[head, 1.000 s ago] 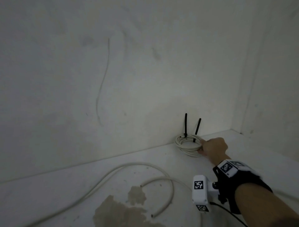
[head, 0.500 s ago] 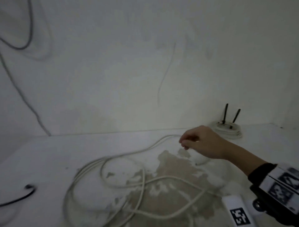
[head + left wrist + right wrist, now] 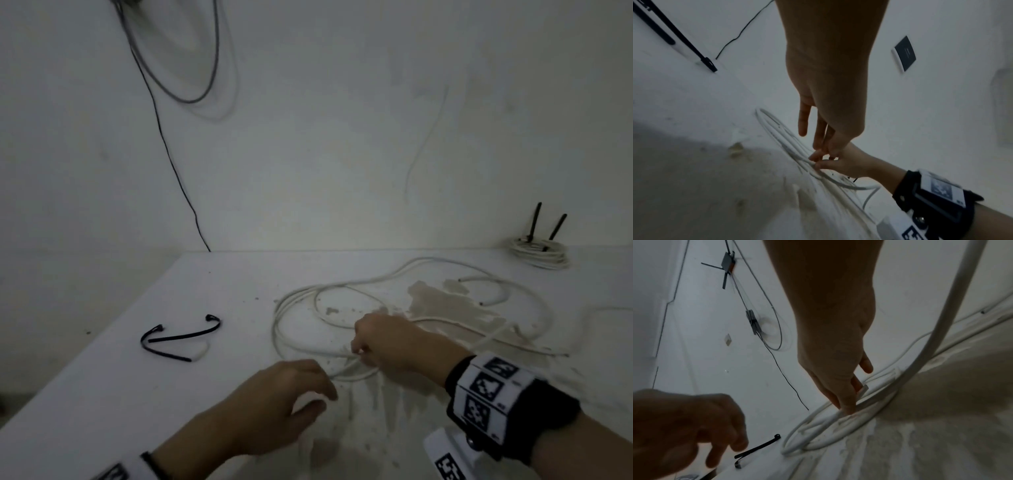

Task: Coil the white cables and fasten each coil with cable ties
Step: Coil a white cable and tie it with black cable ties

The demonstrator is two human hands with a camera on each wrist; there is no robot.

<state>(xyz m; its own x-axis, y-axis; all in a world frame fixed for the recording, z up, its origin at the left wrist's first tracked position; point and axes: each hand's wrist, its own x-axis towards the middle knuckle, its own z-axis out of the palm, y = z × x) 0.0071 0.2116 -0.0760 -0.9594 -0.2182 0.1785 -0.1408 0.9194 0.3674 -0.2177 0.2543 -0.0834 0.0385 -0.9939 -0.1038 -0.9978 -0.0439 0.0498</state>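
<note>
Loose white cable (image 3: 346, 291) sprawled on table (image 3: 212, 284); right hand (image 3: 387, 342) fingers (image 3: 846, 404) pinching one strand, left hand (image 3: 274, 404) relaxed, empty. Risk: overlapping loops snagging, tangling when pulled.

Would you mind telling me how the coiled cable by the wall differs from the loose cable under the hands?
The coiled cable is wound tight; the loose cable sprawls in wide loops. Black ties stick up from the coiled cable; the loose cable has none. The right hand touches only the loose cable. Both are white.
</note>
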